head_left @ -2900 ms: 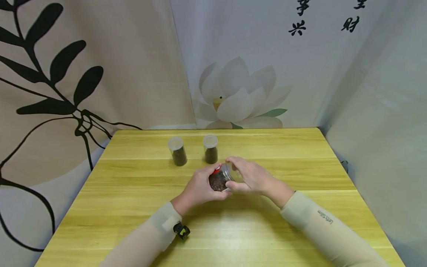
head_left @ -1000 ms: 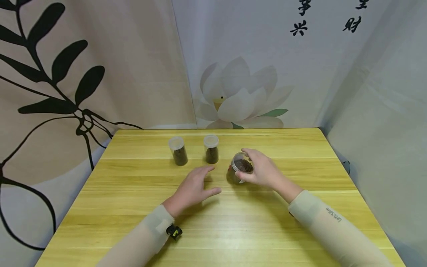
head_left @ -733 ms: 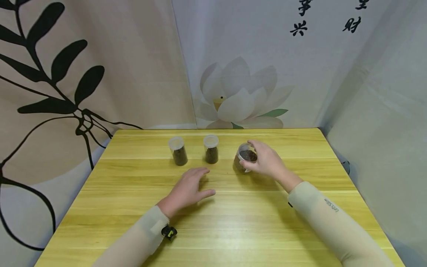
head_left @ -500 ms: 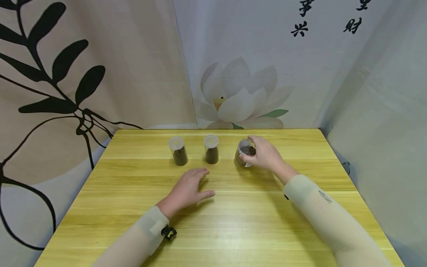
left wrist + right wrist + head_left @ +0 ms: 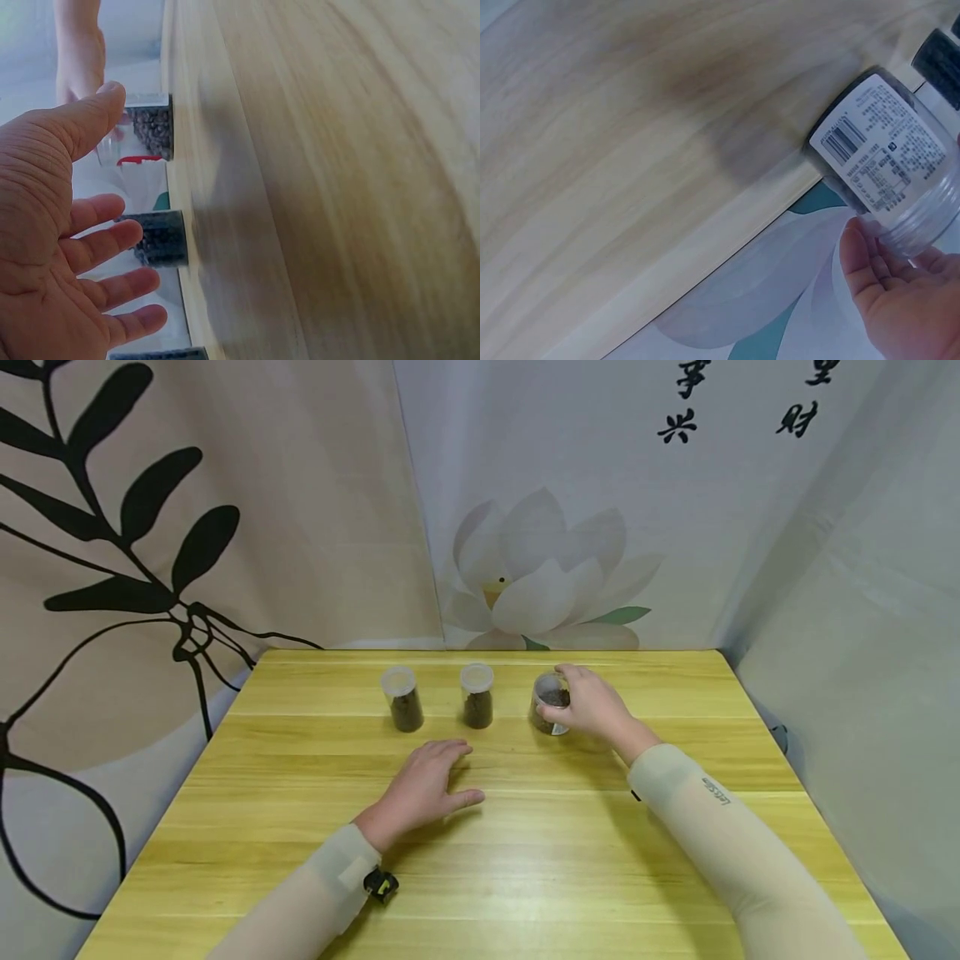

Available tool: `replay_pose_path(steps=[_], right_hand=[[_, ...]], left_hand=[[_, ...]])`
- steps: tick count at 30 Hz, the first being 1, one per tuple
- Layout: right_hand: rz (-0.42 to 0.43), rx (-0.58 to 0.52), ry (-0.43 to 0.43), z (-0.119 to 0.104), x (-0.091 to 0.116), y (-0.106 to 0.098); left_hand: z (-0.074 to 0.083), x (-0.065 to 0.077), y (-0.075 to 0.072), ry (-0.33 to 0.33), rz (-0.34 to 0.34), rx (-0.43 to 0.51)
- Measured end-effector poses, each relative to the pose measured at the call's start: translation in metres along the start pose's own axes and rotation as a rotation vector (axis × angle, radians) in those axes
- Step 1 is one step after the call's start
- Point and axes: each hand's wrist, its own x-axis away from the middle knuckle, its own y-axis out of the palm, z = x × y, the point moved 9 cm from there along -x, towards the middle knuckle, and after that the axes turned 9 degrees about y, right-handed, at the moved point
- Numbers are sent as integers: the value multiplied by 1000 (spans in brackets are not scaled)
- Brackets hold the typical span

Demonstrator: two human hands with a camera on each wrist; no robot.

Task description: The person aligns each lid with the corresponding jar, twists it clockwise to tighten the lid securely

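My right hand (image 5: 596, 706) grips a clear jar (image 5: 553, 696) round its upper part, thumb in front and fingers behind. Dark bean-like pieces fill the lower part of this jar, seen from the side in the left wrist view. A white label with a barcode (image 5: 844, 141) faces the right wrist camera. The jar stands upright at the right end of a row. My left hand (image 5: 420, 789) holds nothing, its fingers spread and thumb apart, nearer the front of the table. Two slimmer jars with pale lids, one in the middle (image 5: 477, 702) and one at left (image 5: 405, 703), hold dark contents.
The three jars stand near the back of a light wooden table (image 5: 480, 877). A printed cloth with a lotus (image 5: 543, 577) and plant shapes hangs right behind the table's back edge. A pale cloth (image 5: 862, 652) closes the right side.
Earlier both hands held the jar tilted over the middle. The left hand has let go and drawn back left; the right hand has carried the jar right and back, into line with the others.
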Motion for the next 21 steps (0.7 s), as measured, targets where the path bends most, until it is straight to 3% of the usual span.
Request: replay_pose_path(steps=[21], right_hand=[[10, 0, -20, 13, 4, 6]], left_hand=[[-1, 0, 3, -13, -2, 13]])
